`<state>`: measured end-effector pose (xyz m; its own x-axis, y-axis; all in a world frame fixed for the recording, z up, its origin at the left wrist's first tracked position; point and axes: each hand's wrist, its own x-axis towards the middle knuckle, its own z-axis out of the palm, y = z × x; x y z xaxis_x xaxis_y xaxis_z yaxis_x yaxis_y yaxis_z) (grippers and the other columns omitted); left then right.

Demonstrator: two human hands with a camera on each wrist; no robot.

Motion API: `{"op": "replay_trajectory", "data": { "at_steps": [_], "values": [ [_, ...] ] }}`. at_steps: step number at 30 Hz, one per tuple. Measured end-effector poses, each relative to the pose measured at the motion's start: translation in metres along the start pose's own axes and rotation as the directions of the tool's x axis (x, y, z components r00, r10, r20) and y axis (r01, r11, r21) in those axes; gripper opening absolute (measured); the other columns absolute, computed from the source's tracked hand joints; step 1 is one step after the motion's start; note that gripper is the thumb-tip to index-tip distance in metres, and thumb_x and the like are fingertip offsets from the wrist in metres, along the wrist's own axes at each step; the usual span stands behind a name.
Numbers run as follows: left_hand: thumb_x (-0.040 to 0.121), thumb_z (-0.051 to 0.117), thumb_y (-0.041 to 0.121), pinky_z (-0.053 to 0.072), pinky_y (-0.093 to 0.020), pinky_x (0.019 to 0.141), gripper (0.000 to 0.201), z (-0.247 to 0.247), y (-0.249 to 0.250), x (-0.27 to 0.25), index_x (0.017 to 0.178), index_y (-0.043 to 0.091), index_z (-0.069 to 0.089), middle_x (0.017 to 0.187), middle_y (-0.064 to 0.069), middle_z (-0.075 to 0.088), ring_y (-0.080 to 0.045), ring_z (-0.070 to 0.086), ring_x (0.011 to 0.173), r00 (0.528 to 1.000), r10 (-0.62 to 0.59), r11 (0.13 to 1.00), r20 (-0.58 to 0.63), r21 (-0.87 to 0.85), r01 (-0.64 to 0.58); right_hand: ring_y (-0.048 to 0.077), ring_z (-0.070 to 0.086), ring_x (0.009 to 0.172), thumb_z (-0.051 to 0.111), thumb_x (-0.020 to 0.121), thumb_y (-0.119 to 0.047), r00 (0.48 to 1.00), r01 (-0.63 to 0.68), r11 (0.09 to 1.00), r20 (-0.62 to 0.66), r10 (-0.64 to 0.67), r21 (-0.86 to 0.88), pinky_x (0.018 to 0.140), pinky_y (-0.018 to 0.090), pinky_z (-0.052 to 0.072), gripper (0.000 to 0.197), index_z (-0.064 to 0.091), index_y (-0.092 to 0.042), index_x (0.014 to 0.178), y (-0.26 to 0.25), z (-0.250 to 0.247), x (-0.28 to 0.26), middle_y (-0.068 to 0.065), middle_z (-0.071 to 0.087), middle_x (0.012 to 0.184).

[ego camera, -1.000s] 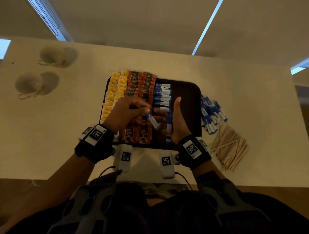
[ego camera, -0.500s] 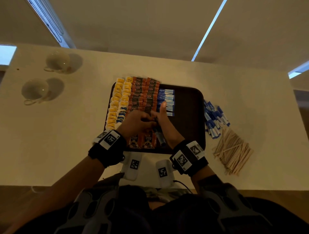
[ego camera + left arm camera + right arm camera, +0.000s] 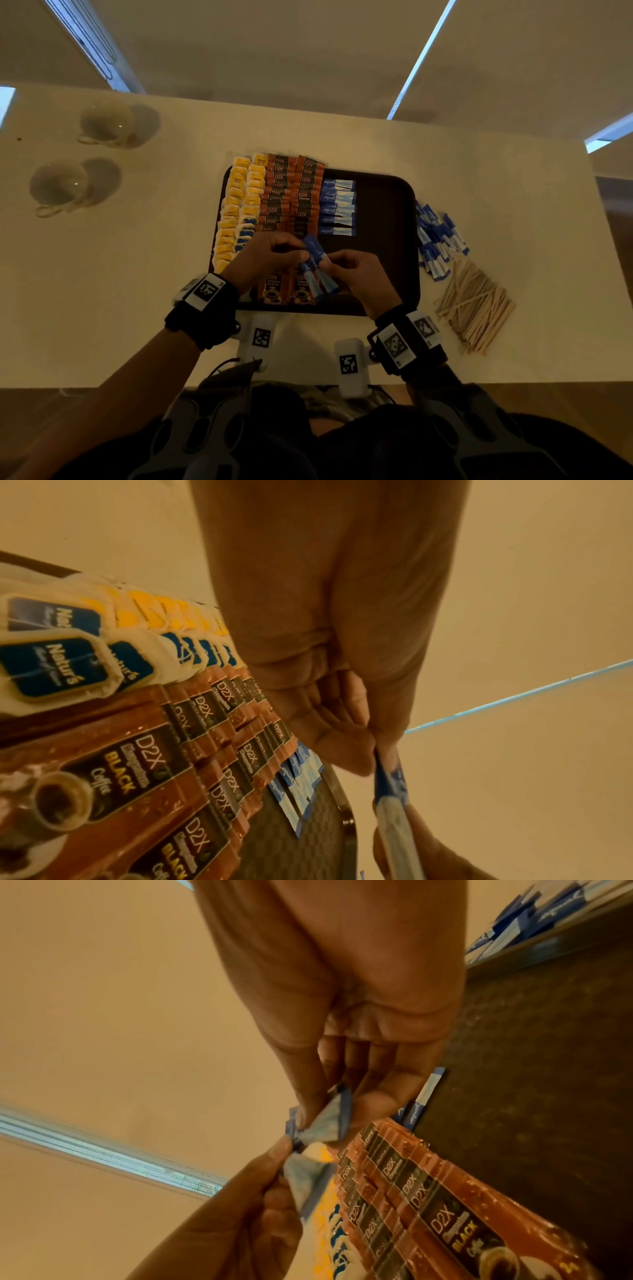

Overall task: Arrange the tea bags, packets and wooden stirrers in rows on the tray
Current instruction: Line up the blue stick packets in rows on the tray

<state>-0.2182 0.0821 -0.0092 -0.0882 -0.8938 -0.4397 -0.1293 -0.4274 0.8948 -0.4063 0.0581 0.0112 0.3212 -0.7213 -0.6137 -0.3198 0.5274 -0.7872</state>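
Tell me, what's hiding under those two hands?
Both the left hand and right hand pinch blue packets. Beneath lie brown coffee packets on the tray; whatever sits directly under the palms is covered.

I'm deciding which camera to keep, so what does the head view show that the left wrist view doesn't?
Only the head view shows the two white cups, the loose pile of wooden stirrers and the loose blue sachets on the table right of the tray. Only the left wrist view makes the blue "Natur's" tea bag tags readable. Both show the dark brown tray, the coffee packets and the left hand pinching blue sachets.
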Motion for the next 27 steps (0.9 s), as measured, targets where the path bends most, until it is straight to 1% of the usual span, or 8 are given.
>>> {"op": "replay_trajectory", "data": {
  "at_steps": [3,8,10,13,15,18,23,27],
  "values": [
    [0.084,0.066,0.015,0.054,-0.031,0.072,0.016,0.005,0.001,0.001,0.099,0.010,0.069,0.095,-0.010,0.070,-0.020,0.065,0.080,1.000,-0.011,1.000,0.021,-0.001,0.011,0.011,0.066,0.079,0.067,0.085,-0.015,0.997,0.036,0.999,-0.064,-0.038,-0.031,0.060,0.021,0.056,0.003,0.066,-0.018,0.087,0.001,-0.001,0.002,0.000,0.068,0.089],
    [0.088,0.062,0.012,0.053,-0.016,0.064,0.012,0.012,0.002,0.005,0.098,0.006,0.066,0.090,-0.007,0.066,-0.011,0.062,0.075,1.000,0.003,0.999,-0.020,0.036,-0.002,0.013,0.067,0.077,0.064,0.087,-0.017,0.997,0.019,0.999,-0.073,-0.017,0.029,0.059,0.019,0.055,0.007,0.067,-0.011,0.090,0.000,-0.003,-0.002,0.005,0.068,0.089],
    [0.087,0.062,0.012,0.055,-0.020,0.068,0.011,0.010,0.001,0.005,0.096,0.007,0.067,0.091,-0.008,0.067,-0.013,0.063,0.076,1.000,-0.007,0.999,-0.017,0.036,0.007,0.012,0.067,0.077,0.062,0.089,-0.016,0.999,-0.007,0.998,-0.043,0.010,0.060,0.060,0.018,0.055,0.011,0.067,-0.007,0.093,-0.001,-0.007,-0.005,0.004,0.067,0.089],
    [0.086,0.064,0.013,0.055,-0.029,0.073,0.011,0.009,0.002,0.006,0.094,0.007,0.067,0.092,-0.008,0.067,-0.017,0.064,0.079,1.000,-0.018,0.998,-0.018,0.051,0.019,0.008,0.065,0.081,0.061,0.090,-0.018,1.000,-0.026,1.000,0.000,0.026,-0.009,0.066,0.020,0.056,0.014,0.066,-0.007,0.097,0.002,-0.011,-0.008,0.000,0.066,0.092],
    [0.086,0.064,0.011,0.055,-0.024,0.070,0.007,0.012,0.004,0.007,0.092,0.010,0.066,0.091,-0.003,0.066,-0.013,0.064,0.078,1.000,-0.011,0.997,-0.009,0.072,0.012,0.008,0.064,0.082,0.061,0.089,-0.018,0.999,-0.038,0.999,0.020,0.038,-0.016,0.069,0.021,0.056,0.010,0.066,-0.010,0.095,0.003,-0.013,-0.009,-0.001,0.065,0.092],
    [0.086,0.063,0.009,0.054,-0.017,0.063,0.009,0.016,0.005,0.007,0.094,0.013,0.065,0.090,0.002,0.065,-0.004,0.065,0.072,1.000,0.003,0.998,-0.003,0.064,-0.003,0.011,0.064,0.083,0.062,0.088,-0.016,0.999,-0.047,0.999,0.025,0.047,-0.016,0.065,0.018,0.055,0.008,0.066,-0.010,0.093,0.002,-0.015,-0.008,0.000,0.066,0.091],
    [0.086,0.064,0.014,0.054,-0.019,0.067,0.016,0.019,0.001,0.006,0.100,0.009,0.068,0.096,-0.006,0.069,-0.014,0.065,0.079,1.000,0.013,0.998,0.019,0.064,-0.014,0.013,0.064,0.085,0.060,0.090,-0.018,0.998,-0.068,0.997,0.015,0.069,-0.028,0.071,0.023,0.055,0.010,0.066,-0.010,0.093,0.003,-0.021,-0.006,0.003,0.067,0.092],
    [0.086,0.064,0.015,0.052,-0.015,0.061,0.015,0.026,0.003,0.009,0.099,0.008,0.068,0.089,-0.002,0.068,-0.003,0.063,0.069,0.997,0.051,0.996,-0.050,0.081,-0.047,0.011,0.064,0.085,0.061,0.089,-0.020,0.995,-0.073,0.994,0.065,0.078,-0.079,0.069,0.021,0.055,0.009,0.066,-0.013,0.091,0.004,-0.024,-0.006,0.000,0.067,0.092]
  ]
}}
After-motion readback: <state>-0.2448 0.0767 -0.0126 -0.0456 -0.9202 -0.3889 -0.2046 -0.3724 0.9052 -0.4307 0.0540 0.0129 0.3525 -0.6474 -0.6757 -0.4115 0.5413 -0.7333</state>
